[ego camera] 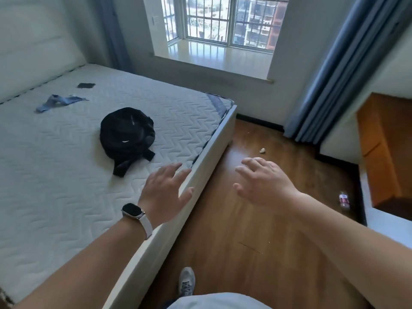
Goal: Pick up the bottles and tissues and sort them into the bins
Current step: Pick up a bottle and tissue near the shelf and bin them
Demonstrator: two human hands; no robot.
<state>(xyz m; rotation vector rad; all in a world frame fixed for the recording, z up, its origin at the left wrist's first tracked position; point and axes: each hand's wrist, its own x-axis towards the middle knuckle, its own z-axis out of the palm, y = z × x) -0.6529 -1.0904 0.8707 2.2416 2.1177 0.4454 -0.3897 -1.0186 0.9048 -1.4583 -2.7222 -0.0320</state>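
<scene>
Your shoe (186, 282) is on the wood floor (223, 241) close to you, beside the bed (66, 175). Both your hands are out in front with fingers spread, and they hold nothing. Your left hand (165, 192) is over the bed's edge and your right hand (265, 186) is over the floor. I think you are going to get a first thing. A small bottle (344, 200) lies on the floor to the right, by the dark wall strip. Farther off, a balled-up white tissue (262, 150) lies near the foot of the bed. Next you likely need to step closer and bend low. No bins show here, so I cannot tell what is in them. The black backpack (127, 136) on the bed looks closed.
</scene>
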